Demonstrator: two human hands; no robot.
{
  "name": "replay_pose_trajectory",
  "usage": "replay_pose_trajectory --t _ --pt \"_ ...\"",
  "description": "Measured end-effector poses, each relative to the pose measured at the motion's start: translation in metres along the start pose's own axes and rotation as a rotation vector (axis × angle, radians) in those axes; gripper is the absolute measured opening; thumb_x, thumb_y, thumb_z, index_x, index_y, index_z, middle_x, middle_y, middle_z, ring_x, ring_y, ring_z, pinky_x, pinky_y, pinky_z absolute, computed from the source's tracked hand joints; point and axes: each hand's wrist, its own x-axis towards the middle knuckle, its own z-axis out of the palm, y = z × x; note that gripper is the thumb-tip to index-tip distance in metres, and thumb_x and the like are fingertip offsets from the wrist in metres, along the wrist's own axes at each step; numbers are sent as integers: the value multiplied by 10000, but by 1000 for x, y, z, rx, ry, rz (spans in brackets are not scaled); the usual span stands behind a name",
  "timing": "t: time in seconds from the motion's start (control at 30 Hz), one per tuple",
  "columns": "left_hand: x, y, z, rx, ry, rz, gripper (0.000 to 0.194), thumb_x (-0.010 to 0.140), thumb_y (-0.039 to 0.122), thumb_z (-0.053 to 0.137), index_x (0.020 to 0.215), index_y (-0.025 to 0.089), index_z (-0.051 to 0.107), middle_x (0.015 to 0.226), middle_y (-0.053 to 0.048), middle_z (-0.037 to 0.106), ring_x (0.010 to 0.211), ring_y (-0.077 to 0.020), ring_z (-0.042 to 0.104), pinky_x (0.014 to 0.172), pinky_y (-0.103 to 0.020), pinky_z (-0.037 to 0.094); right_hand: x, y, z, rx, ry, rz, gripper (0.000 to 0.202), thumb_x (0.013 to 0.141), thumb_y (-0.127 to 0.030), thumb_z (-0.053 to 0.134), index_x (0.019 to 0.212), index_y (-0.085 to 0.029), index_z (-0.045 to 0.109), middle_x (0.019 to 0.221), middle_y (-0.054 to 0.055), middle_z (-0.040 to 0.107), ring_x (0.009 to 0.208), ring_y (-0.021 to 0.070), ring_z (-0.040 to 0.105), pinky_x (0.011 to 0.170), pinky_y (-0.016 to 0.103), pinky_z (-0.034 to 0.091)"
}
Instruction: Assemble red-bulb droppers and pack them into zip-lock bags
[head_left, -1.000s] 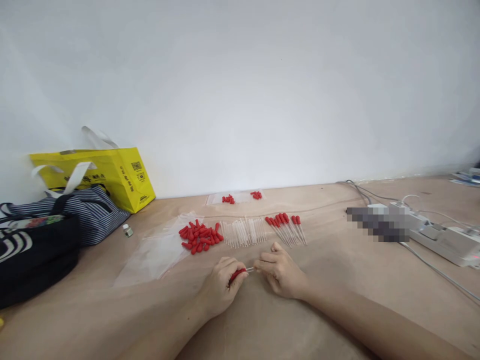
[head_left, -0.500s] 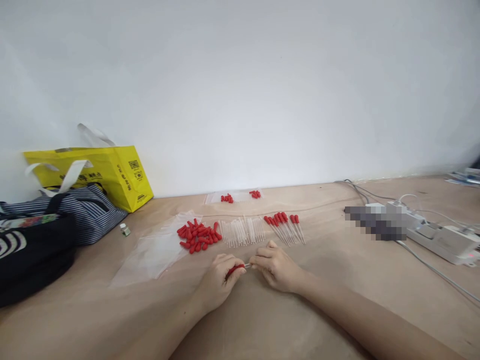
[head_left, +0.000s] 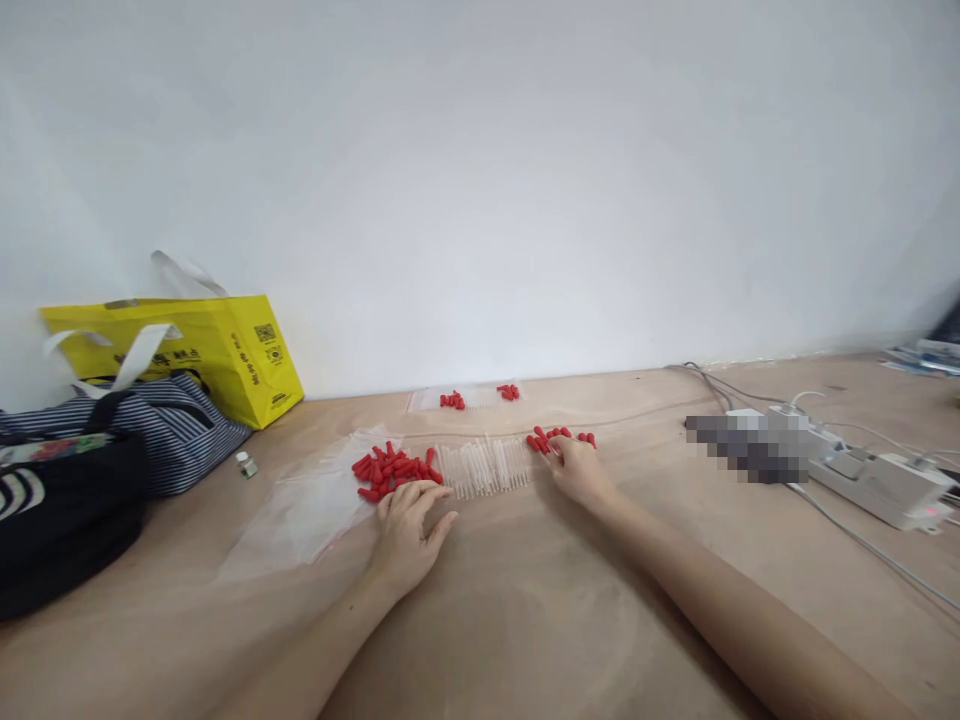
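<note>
My left hand (head_left: 409,535) is open, its fingers spread at the near edge of a pile of red rubber bulbs (head_left: 390,468), and nothing shows in its grip. At the row of droppers, my right hand (head_left: 581,473) pinches a dropper (head_left: 541,437) near the left end of the group. Its fingers and palm cover most of the glass stems there, while the red bulb ends show beyond them. Between the hands lies a row of thin clear glass tubes (head_left: 484,468), side by side and pointing toward me.
Flat clear plastic bags (head_left: 292,525) lie left of the bulbs. Another bag (head_left: 426,400) with red bulbs lies by the wall. A small bottle (head_left: 246,464), a yellow bag (head_left: 255,350) and dark bags (head_left: 71,520) stand left. Right are a power strip (head_left: 874,485) and cables.
My hands have parted. The left has let go of the red bulb piece and moved left to the pile, opening. The right has carried the dropper forward and right to the row.
</note>
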Motion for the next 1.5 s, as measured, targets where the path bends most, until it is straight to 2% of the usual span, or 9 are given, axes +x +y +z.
replay_pose_trajectory --t 0.1,0.37,0.57,0.77,0.87,1.0,1.23,1.37,1.5 --pt "0 2 0 31 -3 -30 145 746 254 524 873 241 593 934 -37 594 922 -245 500 796 -429 302 6 0 5 -72 -30 77 193 775 -128 390 739 -147 579 758 73 620 765 178 551 764 312 313" --pt "1 -1 1 67 14 -98 105 718 242 546 796 244 616 918 -41 599 920 -253 499 788 -434 280 3 -5 5 -164 -64 139 216 780 -142 385 775 -136 602 836 103 630 796 190 570 733 298 344" --pt "0 1 0 115 23 -120 90 723 254 549 783 245 615 916 -33 591 909 -247 490 779 -423 284 4 -25 0 -188 -23 154 263 813 -236 370 876 -170 617 1009 110 590 918 220 543 818 353 326" --pt "12 -7 -7 262 32 -184 162 723 273 555 874 238 600 947 -56 575 901 -258 472 752 -411 302 17 -43 10 -179 -104 240 242 755 -257 444 839 -146 642 897 139 634 857 238 584 701 315 403" --pt "23 -13 -9 338 -15 -99 188 746 244 526 919 237 598 983 -75 561 935 -274 453 758 -429 299 23 -45 14 -177 -137 274 244 733 -254 464 840 -130 646 860 153 644 820 245 600 657 308 418" --pt "37 -15 -6 358 -110 60 160 732 205 536 868 234 616 989 -77 558 960 -278 443 795 -457 280 26 -46 16 -167 -157 290 234 716 -247 484 826 -127 652 860 161 646 815 241 606 658 302 420" --pt "50 -14 5 319 -145 138 135 731 96 507 718 197 596 871 -58 567 898 -248 475 820 -431 303 26 -47 15 -145 -126 272 232 717 -237 473 807 -113 647 851 163 643 807 251 601 647 309 415" --pt "44 -9 3 233 -118 152 128 789 122 455 775 181 568 865 -72 548 866 -233 488 781 -385 366 17 -45 2 -105 -67 189 251 768 -251 415 802 -107 618 864 161 623 838 264 578 665 324 403" --pt "22 5 -5 53 -143 220 179 845 134 351 871 198 516 891 -45 547 844 -161 519 752 -271 420 -8 -31 -11 -6 -50 -19 200 826 -225 367 830 -149 552 893 91 600 828 171 556 707 260 393"
